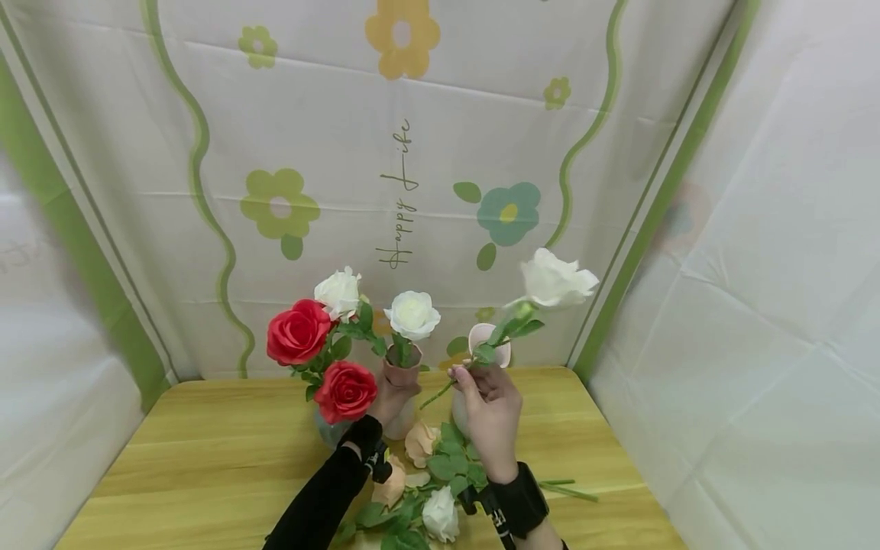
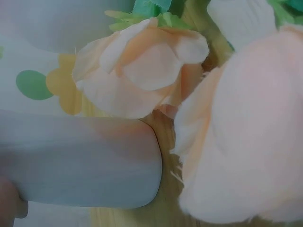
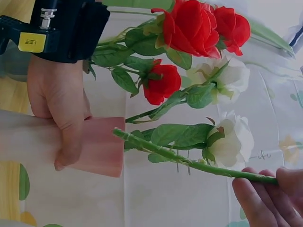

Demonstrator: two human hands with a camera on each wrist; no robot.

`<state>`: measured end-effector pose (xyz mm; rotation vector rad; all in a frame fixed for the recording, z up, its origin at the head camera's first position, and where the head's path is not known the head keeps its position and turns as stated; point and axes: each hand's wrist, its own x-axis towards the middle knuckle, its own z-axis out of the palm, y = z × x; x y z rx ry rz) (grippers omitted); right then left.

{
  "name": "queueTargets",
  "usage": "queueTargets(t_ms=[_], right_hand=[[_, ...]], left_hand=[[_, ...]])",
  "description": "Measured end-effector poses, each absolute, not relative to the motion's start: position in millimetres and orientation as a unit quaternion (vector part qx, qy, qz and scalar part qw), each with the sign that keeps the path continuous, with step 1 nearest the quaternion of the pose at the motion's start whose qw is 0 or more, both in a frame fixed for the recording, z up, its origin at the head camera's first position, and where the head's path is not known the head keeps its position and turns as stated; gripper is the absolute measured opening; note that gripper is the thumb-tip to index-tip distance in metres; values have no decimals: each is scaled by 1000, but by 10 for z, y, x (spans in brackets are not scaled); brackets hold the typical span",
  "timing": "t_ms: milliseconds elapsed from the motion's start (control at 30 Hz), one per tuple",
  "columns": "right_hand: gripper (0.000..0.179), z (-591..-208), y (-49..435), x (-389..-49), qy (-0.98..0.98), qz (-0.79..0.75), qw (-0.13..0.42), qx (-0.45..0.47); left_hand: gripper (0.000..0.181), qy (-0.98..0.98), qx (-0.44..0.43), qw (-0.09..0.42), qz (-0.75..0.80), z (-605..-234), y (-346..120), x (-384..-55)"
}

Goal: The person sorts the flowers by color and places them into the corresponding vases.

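Pale cloth (image 1: 330,114) printed with flowers and "Happy Life" hangs behind one wooden table (image 1: 206,435). From my head I count three vases: a bluish vase (image 1: 328,429) with two red roses (image 1: 299,332) and one white bloom (image 1: 338,293) showing above it, a pink-topped vase (image 1: 402,374) with one white flower (image 1: 412,315), and a third vase (image 1: 481,334) partly behind my right hand (image 1: 491,412). My left hand (image 1: 390,403) is wrapped around the pink-topped vase; my right thumb and fingers pinch the stem of one white rose (image 1: 558,279), held above the table. Two peach flowers (image 1: 421,443) and one loose white flower (image 1: 440,514) lie below.

At my left wrist, both peach flowers lie near the pale vase body, and just a sliver of finger shows.

At my right wrist, three red roses appear, with two white ones; my left fingers clasp the pink neck, and the pinched stem's cut end shows near its rim, though whether they touch I can't tell.
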<state>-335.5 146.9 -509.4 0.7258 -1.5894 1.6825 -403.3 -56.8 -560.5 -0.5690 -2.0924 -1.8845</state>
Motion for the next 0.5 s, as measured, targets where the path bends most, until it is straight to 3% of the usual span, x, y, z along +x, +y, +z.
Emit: queueTargets(t_ms=[133, 400, 500], right_hand=[[16, -3902, 1190, -2465, -625, 663, 345, 225], [16, -3873, 1206, -2488, -634, 641, 377, 210], [16, -3866, 1175, -2524, -635, 648, 371, 199]], left_hand=[[96, -735, -173, 117, -646, -5466, -538, -3933], [89, -734, -152, 96, -655, -5070, -509, -3669], [86, -741, -148, 102, -647, -5095, -525, -3687]])
